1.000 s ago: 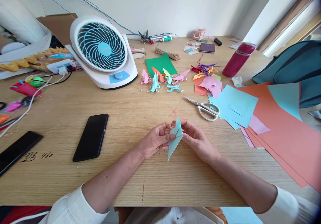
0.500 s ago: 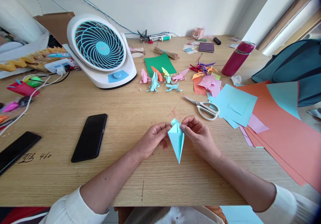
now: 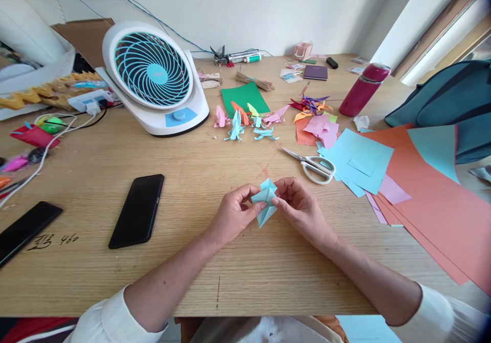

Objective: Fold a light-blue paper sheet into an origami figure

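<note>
A small folded piece of light-blue origami paper (image 3: pixel 263 196) is held over the front middle of the table, its pointed end tipped toward me. My left hand (image 3: pixel 237 209) pinches its left side, thumb on the front face and fingers behind. From the right, my right hand (image 3: pixel 303 205) grips the other edge between thumb and fingertips. The fingers hide part of the folds. Beyond the hands stand several finished paper figures (image 3: pixel 236 125) in blue, pink, orange and yellow-green. White-handled scissors (image 3: pixel 316 168) lie to the right of them.
Light-blue paper sheets (image 3: pixel 360 153) and large orange sheets (image 3: pixel 433 194) spread on the right, near a red flask (image 3: pixel 362 91) and a teal bag (image 3: pixel 441 102). A fan (image 3: pixel 153 77) stands back left. A black phone (image 3: pixel 137 211) lies left of my hands.
The left thumb has come across the front of the blue paper. The long lower point now looks shorter and swung left, and a flap has spread sideways near the top.
</note>
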The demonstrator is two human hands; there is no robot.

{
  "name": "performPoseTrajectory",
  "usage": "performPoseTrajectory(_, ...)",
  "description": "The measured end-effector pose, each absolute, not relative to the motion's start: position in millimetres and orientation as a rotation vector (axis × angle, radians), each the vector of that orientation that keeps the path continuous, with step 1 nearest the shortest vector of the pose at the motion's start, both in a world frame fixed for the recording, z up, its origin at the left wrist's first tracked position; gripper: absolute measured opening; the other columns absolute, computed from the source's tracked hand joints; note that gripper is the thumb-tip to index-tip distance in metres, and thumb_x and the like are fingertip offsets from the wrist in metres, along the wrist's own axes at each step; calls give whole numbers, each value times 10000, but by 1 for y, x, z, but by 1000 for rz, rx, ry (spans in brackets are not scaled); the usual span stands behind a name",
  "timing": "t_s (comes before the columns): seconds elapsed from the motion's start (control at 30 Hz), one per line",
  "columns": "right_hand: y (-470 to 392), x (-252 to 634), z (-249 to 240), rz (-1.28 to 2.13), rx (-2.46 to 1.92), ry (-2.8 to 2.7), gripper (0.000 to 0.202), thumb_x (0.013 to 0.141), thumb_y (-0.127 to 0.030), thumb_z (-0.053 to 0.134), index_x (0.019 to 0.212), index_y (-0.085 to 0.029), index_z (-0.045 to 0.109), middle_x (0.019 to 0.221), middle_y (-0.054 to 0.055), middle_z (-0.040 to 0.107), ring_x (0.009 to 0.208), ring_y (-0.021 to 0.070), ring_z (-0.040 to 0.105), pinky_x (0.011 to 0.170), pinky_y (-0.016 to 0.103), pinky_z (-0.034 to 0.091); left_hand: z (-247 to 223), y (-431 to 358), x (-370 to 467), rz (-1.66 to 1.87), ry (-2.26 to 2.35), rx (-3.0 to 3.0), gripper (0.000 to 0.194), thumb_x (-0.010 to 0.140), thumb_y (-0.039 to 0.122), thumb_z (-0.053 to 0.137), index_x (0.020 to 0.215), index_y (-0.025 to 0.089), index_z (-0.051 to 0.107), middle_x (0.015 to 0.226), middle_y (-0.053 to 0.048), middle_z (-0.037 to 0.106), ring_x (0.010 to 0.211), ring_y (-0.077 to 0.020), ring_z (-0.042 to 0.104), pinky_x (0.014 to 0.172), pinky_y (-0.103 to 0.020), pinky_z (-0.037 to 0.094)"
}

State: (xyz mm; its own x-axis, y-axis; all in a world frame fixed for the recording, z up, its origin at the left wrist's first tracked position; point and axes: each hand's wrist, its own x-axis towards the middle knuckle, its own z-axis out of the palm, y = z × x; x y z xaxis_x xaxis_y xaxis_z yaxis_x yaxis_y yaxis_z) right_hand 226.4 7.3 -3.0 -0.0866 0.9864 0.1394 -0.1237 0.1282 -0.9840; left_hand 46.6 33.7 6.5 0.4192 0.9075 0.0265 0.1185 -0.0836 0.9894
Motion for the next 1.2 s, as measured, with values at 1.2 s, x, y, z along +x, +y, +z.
performPoseTrajectory(1.2, 10, 225, 3, 1441, -956, -1204, 317, 840, -445, 698, 1042, -246, 556, 822, 16, 609, 792, 172, 579, 707, 320, 491, 10, 36, 45, 976, 1000, 1410, 279, 834, 272, 636, 1083, 194, 537, 842, -3, 611, 706, -114, 587, 557, -185, 488)
